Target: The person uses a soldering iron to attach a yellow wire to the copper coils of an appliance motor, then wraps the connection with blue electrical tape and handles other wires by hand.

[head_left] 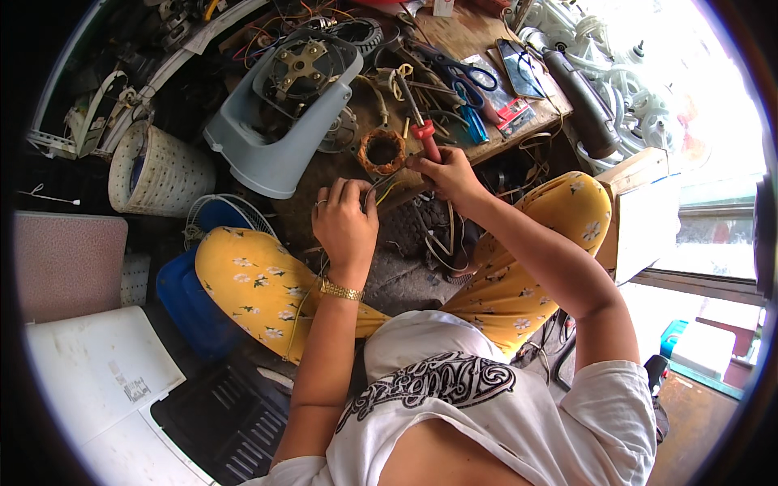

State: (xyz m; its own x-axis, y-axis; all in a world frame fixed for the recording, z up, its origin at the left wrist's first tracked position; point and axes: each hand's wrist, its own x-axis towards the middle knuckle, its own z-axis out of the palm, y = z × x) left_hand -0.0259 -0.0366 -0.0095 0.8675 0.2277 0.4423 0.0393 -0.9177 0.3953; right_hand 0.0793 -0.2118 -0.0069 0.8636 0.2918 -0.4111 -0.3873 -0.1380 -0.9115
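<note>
Right grip (pixel 450 173): holding red-handled soldering iron (pixel 424 131) | left grip (pixel 347 222): at thin wires (pixel 388 190), hold unclear | ring-shaped stator winding (pixel 369 162): near both

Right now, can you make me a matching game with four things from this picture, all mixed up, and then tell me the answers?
Things:
1. red-handled tool
2. bracelet
3. scissors
4. trousers

Matches:
A. gold, on the wrist of the left hand
B. yellow with flowers
C. held in the right hand
D. blue-handled, among other things on the wooden table

Right pairs: 1-C, 2-A, 3-D, 4-B
</note>
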